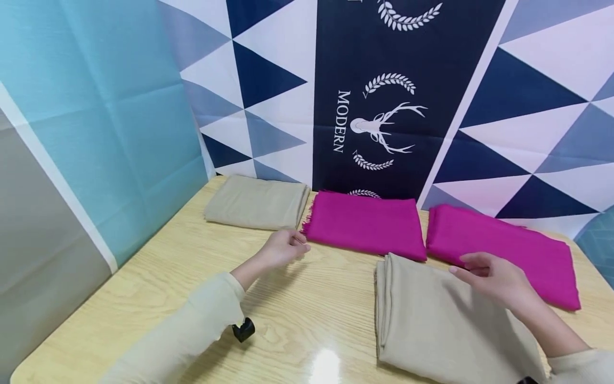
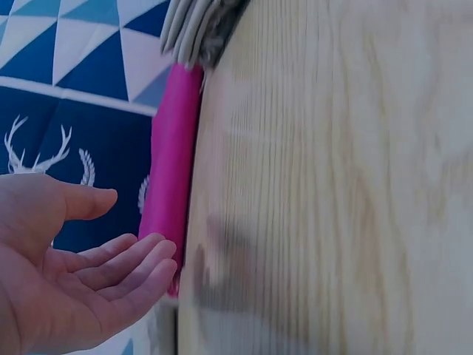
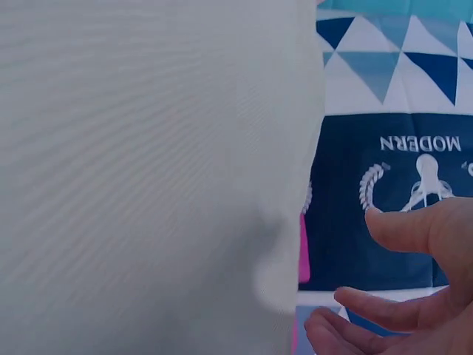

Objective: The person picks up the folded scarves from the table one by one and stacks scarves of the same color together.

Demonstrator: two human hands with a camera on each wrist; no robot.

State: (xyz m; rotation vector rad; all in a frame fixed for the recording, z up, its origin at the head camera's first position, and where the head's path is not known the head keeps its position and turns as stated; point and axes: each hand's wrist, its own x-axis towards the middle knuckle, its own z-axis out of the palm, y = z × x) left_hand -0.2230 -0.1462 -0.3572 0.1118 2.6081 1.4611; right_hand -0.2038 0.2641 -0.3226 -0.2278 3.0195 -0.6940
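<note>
My left hand (image 1: 280, 249) hovers above the table close to the fringed corner of a folded magenta scarf (image 1: 366, 224). In the left wrist view that hand (image 2: 96, 288) has loosely bent fingers and an empty palm, with the magenta scarf (image 2: 174, 163) beyond it. On the right, my right hand (image 1: 499, 280) is over a folded beige cloth (image 1: 441, 325), casting a shadow on it. The right wrist view shows this hand (image 3: 406, 296) with thumb and fingers apart, holding nothing, beside the large beige cloth (image 3: 148, 170).
Another folded beige cloth (image 1: 256, 202) lies at the back left of the wooden table (image 1: 288, 320). A second folded magenta scarf (image 1: 503, 250) sits at the back right, partly behind my right hand. A patterned curtain (image 1: 268, 80) stands along the table's far edge.
</note>
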